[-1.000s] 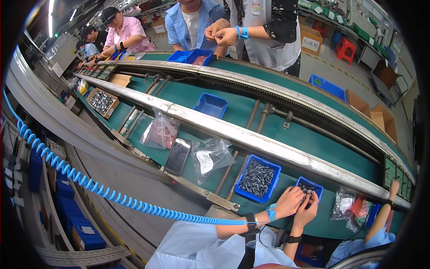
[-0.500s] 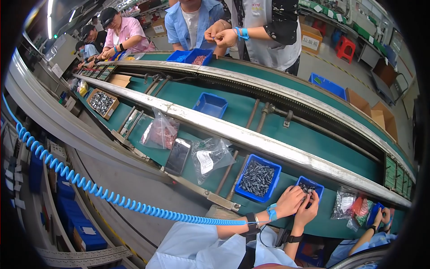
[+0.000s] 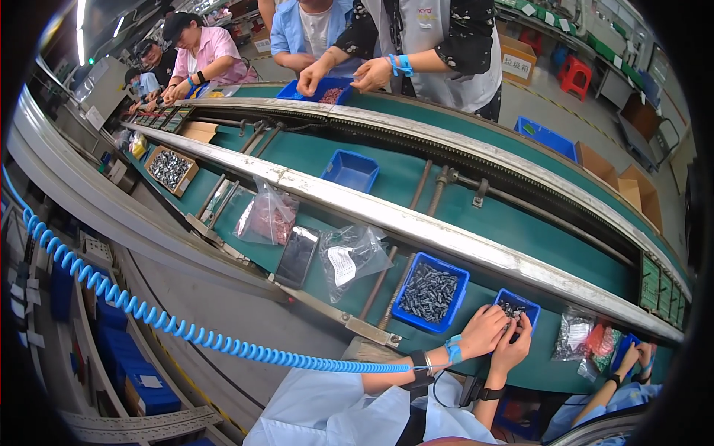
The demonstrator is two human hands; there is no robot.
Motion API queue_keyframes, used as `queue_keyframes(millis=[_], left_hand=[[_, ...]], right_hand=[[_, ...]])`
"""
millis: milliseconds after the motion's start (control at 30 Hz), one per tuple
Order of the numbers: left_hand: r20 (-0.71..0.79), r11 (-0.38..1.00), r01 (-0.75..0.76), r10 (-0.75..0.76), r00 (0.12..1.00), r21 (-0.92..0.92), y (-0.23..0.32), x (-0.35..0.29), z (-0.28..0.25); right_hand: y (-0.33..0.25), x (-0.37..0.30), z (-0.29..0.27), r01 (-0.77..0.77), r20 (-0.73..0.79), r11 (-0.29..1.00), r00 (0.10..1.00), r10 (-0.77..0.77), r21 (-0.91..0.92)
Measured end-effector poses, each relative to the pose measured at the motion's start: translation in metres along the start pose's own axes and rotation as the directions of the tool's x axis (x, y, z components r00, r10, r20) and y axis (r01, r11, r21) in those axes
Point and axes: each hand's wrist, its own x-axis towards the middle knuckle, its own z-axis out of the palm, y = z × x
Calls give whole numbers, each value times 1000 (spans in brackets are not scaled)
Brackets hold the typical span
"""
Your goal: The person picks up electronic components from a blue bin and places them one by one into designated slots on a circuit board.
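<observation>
My left hand (image 3: 482, 331) and my right hand (image 3: 512, 343) meet over the near edge of a small blue bin (image 3: 536, 315). The fingers of both are bent and pinched together at small dark-and-silver parts; which piece each one grips is too small to make out. More such parts lie in that bin, partly hidden by my fingers. Just left of it stands a larger blue bin (image 3: 460, 297) full of small dark cylindrical parts (image 3: 428, 295). A blue strap (image 3: 453, 349) circles my left wrist, with a coiled blue cord (image 3: 245, 351) running off to the left.
Left of the bins lie a clear bag (image 3: 346, 260), a black phone (image 3: 298, 256) and a bag of reddish parts (image 3: 268, 219). A metal rail (image 3: 416, 228) crosses beyond. A co-worker's hands (image 3: 632, 360) are at the right; other people stand across the line.
My hands stay over the small bin with only slight finger movement. Across the line, a co-worker's hands have parted and lowered to the blue bins there.
</observation>
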Motion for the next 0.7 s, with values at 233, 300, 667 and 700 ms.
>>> queue_keyframes(millis=[233, 300, 667, 700], left_hand=[[-12, 1000, -2, 2, 1000, 7, 0, -1, 2], [-4, 1000, 4, -4, 1000, 5, 0, -1, 2], [16, 1000, 16, -16, 1000, 3, 0, -1, 1], [20, 1000, 20, -20, 1000, -1, 0, -1, 1]], right_hand=[[2, -1, 0, -5, 2, 1000, 1000, 5, -1], [3, -1, 0, 6, -5, 1000, 1000, -6, -7], [3, -1, 0, -16, 15, 1000, 1000, 16, -11], [3, -1, 0, -22, 17, 1000, 1000, 22, -10]])
